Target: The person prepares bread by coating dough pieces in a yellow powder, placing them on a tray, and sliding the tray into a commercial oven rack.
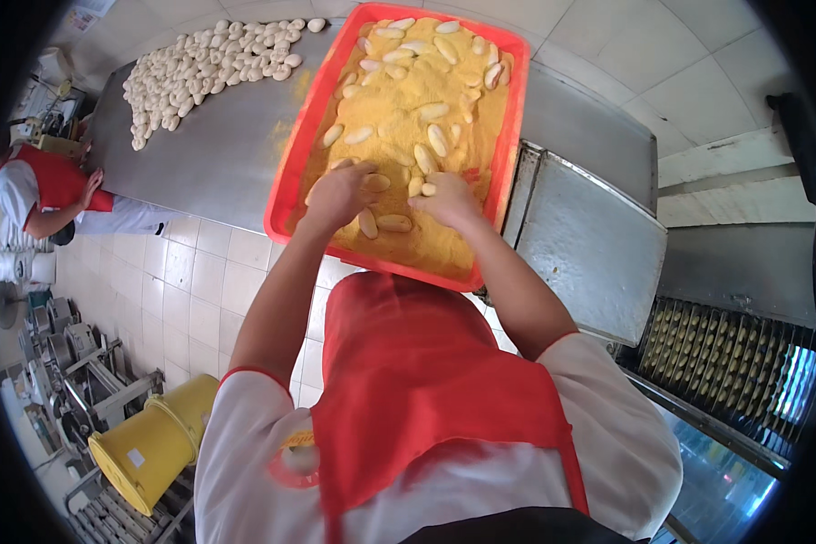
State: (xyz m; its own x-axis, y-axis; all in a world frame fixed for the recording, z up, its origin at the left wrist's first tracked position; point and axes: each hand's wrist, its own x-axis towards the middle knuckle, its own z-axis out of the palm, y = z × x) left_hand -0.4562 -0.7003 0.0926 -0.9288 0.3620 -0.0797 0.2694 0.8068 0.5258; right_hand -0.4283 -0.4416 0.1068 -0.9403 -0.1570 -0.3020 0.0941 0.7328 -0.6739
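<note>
A red plastic tray (303,136) holds a bed of yellow crumbs (406,95) with several pale, oval dough pieces lying on it. Inside its near half, my left hand (338,196) is curled at the crumbs, its fingers closed around a crumb-coated dough piece (375,182). My right hand (451,201) pinches a pair of small dough pieces (416,187) at its fingertips. Between the hands lie two loose dough pieces, one upright-set oval (367,223) and one lying crosswise (393,223). Just beyond the right fingers rests another dough piece (424,160). The undersides of both hands are hidden.
Many round dough balls (204,68) are heaped on the steel table (236,145) at the left. A co-worker (50,190) stands at its left end. Right of the red tray lies a metal baking tray (589,245); a rack of filled trays (730,363) stands lower right. Yellow buckets (140,458) stand lower left.
</note>
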